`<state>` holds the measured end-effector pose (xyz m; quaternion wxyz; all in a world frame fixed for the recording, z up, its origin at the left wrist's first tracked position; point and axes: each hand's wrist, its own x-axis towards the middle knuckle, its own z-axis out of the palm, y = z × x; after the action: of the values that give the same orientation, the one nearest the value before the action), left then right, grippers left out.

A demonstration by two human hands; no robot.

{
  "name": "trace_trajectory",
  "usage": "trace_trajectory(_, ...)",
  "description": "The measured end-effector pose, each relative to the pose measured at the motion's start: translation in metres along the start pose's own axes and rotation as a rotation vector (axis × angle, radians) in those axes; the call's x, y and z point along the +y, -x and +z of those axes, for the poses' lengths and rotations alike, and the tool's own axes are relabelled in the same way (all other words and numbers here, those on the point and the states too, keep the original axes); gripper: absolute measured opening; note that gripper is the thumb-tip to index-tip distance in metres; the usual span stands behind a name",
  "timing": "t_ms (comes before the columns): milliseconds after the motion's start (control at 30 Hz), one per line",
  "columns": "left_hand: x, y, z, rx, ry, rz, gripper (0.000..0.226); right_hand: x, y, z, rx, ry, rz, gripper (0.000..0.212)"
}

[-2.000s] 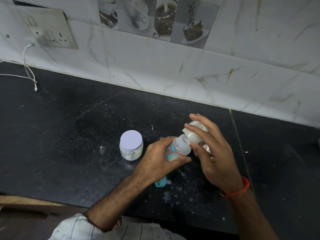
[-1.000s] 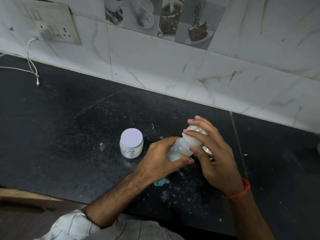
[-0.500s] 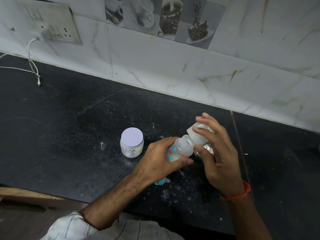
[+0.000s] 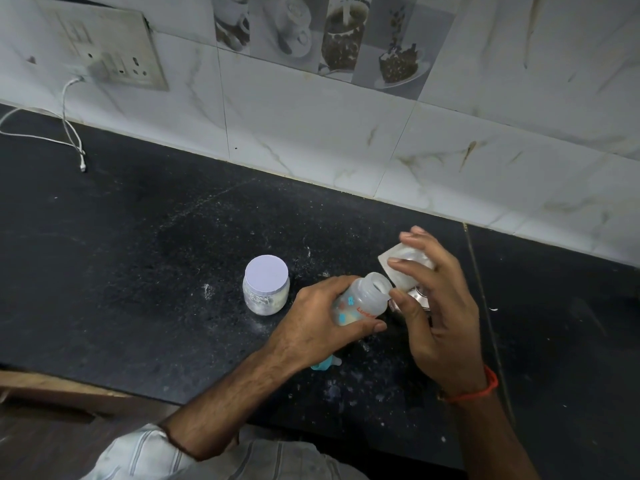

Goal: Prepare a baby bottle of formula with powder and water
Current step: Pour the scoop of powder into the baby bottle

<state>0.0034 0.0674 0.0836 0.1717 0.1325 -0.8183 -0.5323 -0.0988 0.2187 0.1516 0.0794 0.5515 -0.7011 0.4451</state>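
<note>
Your left hand point(image 4: 322, 315) grips the uncapped baby bottle point(image 4: 360, 303) tilted, just right of the closed powder jar point(image 4: 266, 285), while your right hand point(image 4: 433, 306) pinches its cap point(image 4: 403, 263) off the mouth — tip further and contents spill onto the table point(image 4: 138, 271).

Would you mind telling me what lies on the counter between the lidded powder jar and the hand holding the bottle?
In the head view, only bare black counter with spilled powder specks separates the powder jar from the left hand gripping the bottle.
</note>
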Motion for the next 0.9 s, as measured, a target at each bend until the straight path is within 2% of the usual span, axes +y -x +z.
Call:
trace_trajectory(67, -0.0003, 0.0009, -0.0004, 0.008, 0.014, 0.000, 0.061, -0.0007, -0.0008, 0.0003, -0.074, -0.012, 0.001, 0.042)
trace_trajectory(167, 0.0002, 0.0013, -0.0003, 0.005, 0.018, 0.001, 0.063, -0.0010, 0.0015, 0.0013, -0.023, -0.018, 0.005, 0.041)
trace_trajectory(300, -0.0020, 0.0042, 0.0001, 0.012, 0.032, -0.012, 0.059, -0.0015, 0.0014, 0.0014, -0.109, -0.034, -0.001, 0.042)
trace_trajectory(367, -0.0022, 0.0043, 0.0010, 0.011, 0.035, -0.013, 0.061, -0.0007, 0.0021, 0.0017, -0.065, -0.027, 0.004, 0.042)
trace_trajectory(467, -0.0024, 0.0044, 0.0010, 0.016, 0.040, -0.011, 0.060, -0.0013, 0.0022, 0.0011, -0.086, -0.018, -0.017, 0.039)
trace_trajectory(567, -0.0012, 0.0044, -0.0006, 0.022, 0.012, -0.015, 0.061, -0.0025, 0.0029, -0.0025, 0.043, 0.025, -0.024, 0.035)
trace_trajectory(600, -0.0009, 0.0043, -0.0011, 0.021, 0.011, -0.013, 0.061, -0.0017, 0.0032, -0.0031, 0.029, 0.036, -0.031, 0.033)
trace_trajectory(700, -0.0009, 0.0040, -0.0014, 0.015, 0.009, -0.010, 0.057, 0.0022, 0.0045, -0.0030, -0.151, 0.026, -0.052, 0.032)
trace_trajectory(833, -0.0022, 0.0042, -0.0018, 0.023, -0.020, -0.009, 0.061, 0.0018, 0.0038, -0.0072, -0.014, 0.023, -0.032, 0.035)
trace_trajectory(900, -0.0024, 0.0040, -0.0015, 0.027, -0.012, -0.006, 0.060, 0.0034, 0.0029, -0.0060, -0.101, 0.025, -0.040, 0.035)
